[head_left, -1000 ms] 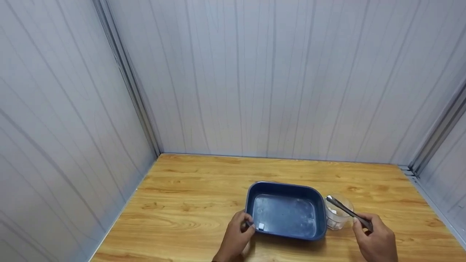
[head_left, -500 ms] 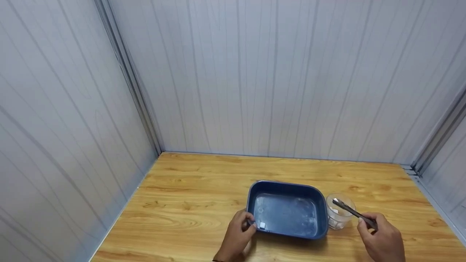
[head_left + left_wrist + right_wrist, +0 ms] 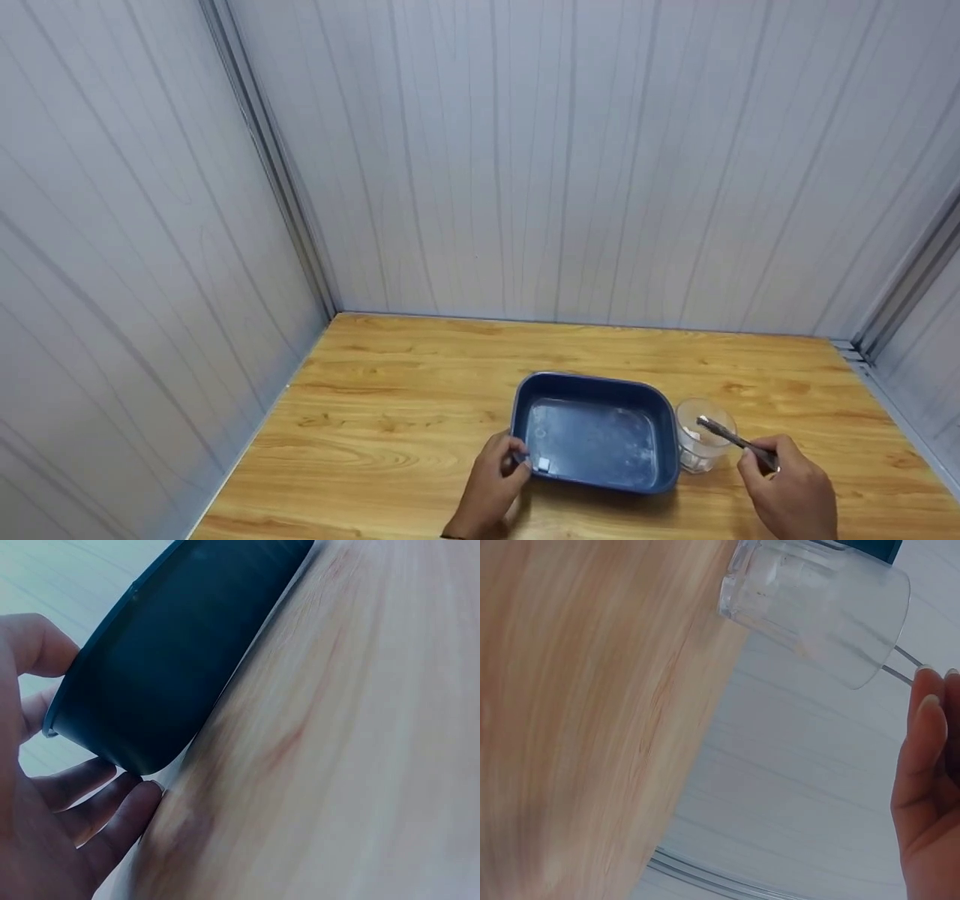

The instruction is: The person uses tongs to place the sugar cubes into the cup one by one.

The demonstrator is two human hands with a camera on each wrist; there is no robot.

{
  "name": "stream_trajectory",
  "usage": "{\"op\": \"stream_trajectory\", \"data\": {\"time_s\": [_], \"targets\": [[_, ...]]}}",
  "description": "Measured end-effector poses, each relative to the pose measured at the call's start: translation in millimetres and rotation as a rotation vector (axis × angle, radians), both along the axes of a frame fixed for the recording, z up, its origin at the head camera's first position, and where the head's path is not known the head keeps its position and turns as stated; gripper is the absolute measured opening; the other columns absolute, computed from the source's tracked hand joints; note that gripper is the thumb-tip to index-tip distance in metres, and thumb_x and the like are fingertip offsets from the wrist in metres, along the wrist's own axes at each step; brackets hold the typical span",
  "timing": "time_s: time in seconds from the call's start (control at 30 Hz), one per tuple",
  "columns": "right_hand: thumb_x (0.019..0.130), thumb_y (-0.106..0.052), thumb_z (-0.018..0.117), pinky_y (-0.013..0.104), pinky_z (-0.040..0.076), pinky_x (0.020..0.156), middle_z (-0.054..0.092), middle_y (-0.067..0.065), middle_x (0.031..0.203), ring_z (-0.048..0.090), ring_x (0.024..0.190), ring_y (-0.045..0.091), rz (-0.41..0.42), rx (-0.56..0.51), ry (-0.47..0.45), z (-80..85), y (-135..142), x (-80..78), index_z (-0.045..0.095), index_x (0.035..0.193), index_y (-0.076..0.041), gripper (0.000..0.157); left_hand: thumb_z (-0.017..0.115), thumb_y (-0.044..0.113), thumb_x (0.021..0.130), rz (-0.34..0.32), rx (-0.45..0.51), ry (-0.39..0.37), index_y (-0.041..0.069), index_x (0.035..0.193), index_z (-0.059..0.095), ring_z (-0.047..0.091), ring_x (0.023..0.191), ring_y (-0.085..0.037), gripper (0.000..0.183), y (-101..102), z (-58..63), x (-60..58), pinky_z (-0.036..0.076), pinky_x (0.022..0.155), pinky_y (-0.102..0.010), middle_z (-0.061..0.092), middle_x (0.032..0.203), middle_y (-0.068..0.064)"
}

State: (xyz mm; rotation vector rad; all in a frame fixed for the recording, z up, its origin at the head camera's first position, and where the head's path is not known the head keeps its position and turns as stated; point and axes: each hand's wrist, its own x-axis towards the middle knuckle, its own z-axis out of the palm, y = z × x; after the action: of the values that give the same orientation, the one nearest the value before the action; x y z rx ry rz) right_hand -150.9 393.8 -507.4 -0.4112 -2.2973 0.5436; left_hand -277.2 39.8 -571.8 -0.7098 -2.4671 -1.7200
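Note:
A blue rectangular basin [image 3: 592, 444] sits on the wooden table, with a small white cube [image 3: 544, 464] in its near left corner. My left hand [image 3: 491, 480] grips the rim at that corner; in the left wrist view, thumb and finger pinch the rim and the other fingers [image 3: 124, 810] touch the outer wall below. Right beside the basin stands a clear glass [image 3: 709, 448] with several white pieces inside. My right hand [image 3: 791, 484] holds slim metal tongs [image 3: 731, 435], their tips inside the glass mouth. Whether the tips touch a piece cannot be told.
Wooden tabletop [image 3: 390, 420] extends to the left and behind the basin. Pale panelled walls [image 3: 525, 165] rise at the back and both sides, with metal strips [image 3: 274, 165] in the corners.
The tongs' tips have moved from the glass's left rim to the right and down into its mouth, my right hand shifting slightly right. My left hand keeps its grip on the basin.

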Motion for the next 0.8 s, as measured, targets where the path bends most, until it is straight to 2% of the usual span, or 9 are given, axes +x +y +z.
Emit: {"op": "stream_trajectory", "data": {"time_s": [0.17,0.43,0.67,0.8], "targets": [[0.074,-0.008,0.065,0.029,0.039,0.048,0.059,-0.001,0.064,0.053,0.054,0.013,-0.016,-0.007,0.022,1.8,0.4,-1.6,0.061,0.08,-0.008,0.008,0.063,0.013,0.081,0.007,-0.018,-0.001,0.023,0.089,0.057,0.048,0.107,-0.017,0.014,-0.2,1.9,-1.3,0.042,0.086,-0.035,0.054,0.113,-0.001],[0.076,-0.008,0.065,0.022,0.038,0.047,0.059,0.001,0.065,0.051,0.055,0.011,-0.037,-0.059,0.017,1.5,-1.6,-1.4,0.061,0.082,-0.007,0.008,0.063,0.013,0.081,0.007,-0.003,-0.037,0.025,0.086,0.055,0.048,0.106,-0.016,0.015,0.6,5.2,-0.7,0.042,0.085,-0.035,0.053,0.111,0.001],[0.078,-0.011,0.065,0.025,0.039,0.049,0.06,0.002,0.068,0.054,0.058,0.015,-0.069,-0.126,-0.054,0.7,-4.6,-1.7,0.061,0.084,-0.006,0.009,0.064,0.013,0.08,0.001,0.015,-0.051,0.022,0.085,0.055,0.047,0.108,-0.018,0.014,-0.1,3.4,0.1,0.043,0.083,-0.032,0.052,0.119,-0.004],[0.079,-0.013,0.066,0.026,0.04,0.05,0.061,0.003,0.069,0.055,0.059,0.017,-0.078,-0.151,-0.064,-0.5,-4.8,-1.6,0.062,0.085,-0.006,0.01,0.065,0.013,0.081,-0.005,0.02,-0.053,0.022,0.086,0.055,0.047,0.108,-0.018,0.014,0.8,3.4,0.5,0.042,0.084,-0.03,0.052,0.119,-0.005]]}}
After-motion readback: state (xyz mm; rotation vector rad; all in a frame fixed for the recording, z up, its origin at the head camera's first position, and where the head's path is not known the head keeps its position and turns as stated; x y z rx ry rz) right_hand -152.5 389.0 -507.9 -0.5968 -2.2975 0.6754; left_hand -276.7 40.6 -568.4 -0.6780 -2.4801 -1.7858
